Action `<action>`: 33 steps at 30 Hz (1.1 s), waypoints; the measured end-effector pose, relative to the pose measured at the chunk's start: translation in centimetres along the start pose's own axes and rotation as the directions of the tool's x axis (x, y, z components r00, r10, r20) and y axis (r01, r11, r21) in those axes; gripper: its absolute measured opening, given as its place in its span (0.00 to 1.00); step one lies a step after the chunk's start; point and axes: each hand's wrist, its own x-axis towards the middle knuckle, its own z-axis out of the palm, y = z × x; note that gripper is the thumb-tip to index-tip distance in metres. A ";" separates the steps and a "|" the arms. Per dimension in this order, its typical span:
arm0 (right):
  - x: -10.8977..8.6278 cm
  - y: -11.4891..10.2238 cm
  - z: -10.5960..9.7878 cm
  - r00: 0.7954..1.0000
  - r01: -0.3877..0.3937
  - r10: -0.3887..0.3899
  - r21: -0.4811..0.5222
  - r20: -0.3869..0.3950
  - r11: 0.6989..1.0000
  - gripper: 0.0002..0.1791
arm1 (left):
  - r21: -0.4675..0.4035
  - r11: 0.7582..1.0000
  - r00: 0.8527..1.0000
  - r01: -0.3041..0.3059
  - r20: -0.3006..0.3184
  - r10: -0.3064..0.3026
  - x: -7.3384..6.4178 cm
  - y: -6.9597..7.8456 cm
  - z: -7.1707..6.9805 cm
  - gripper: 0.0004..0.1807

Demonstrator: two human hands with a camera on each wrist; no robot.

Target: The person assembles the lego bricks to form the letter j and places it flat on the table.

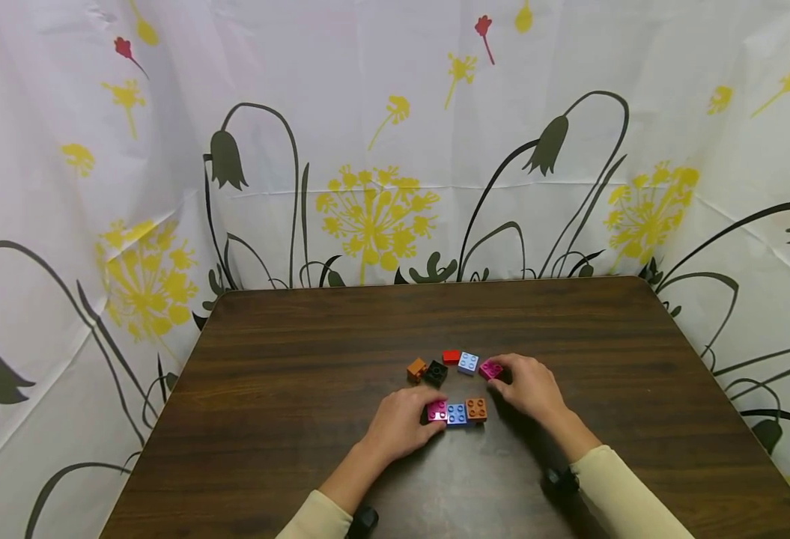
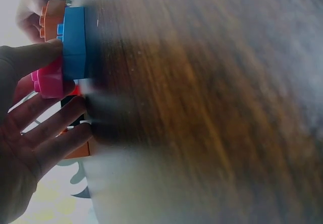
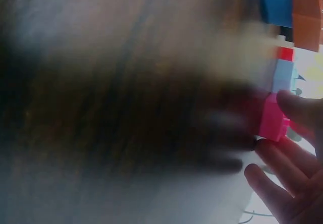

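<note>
My left hand (image 1: 400,425) pinches a pink toy brick (image 1: 436,410) between thumb and fingers. That brick is part of a small build: a blue brick (image 2: 74,42) lies underneath, with the pink one on one end and an orange brick (image 1: 476,408) on the other. Blue studs show between the two. To the right and farther back, my right hand (image 1: 529,385) pinches a second pink brick (image 3: 272,117) between thumb and fingertips, low over the table. Its other fingers spread out beneath in the right wrist view.
Behind the build, loose bricks lie in a loose row: orange (image 1: 416,370), black (image 1: 436,373), red (image 1: 451,357) and light blue (image 1: 467,363). They stand on a dark wooden table (image 1: 300,352). A flower-patterned curtain (image 1: 381,112) hangs behind it.
</note>
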 end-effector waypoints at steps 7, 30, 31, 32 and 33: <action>0.0 -0.1 0.3 0.999 0.008 -0.010 -0.035 -0.039 0.999 0.18 | -0.003 1.000 1.000 0.005 0.016 -0.005 -0.1 0.0 -0.3 0.20; -1.1 -0.7 -2.2 0.992 0.124 -0.121 0.212 -0.027 0.969 0.16 | 0.001 1.000 1.000 -0.018 0.019 0.018 0.2 0.0 -0.3 0.21; -1.2 -0.9 -2.4 0.990 0.137 -0.137 0.241 -0.017 0.961 0.17 | -0.001 1.000 1.000 -0.018 0.020 0.018 0.2 -0.1 -0.3 0.21; -1.3 -1.1 -2.6 0.988 0.152 -0.156 0.268 -0.006 0.952 0.17 | -0.002 1.000 1.000 -0.018 0.021 0.018 0.2 -0.1 -0.3 0.21; -1.4 -1.3 -2.8 0.984 0.169 -0.177 0.289 0.004 0.942 0.18 | -0.002 1.000 1.000 -0.018 0.022 0.018 0.2 -0.1 -0.3 0.21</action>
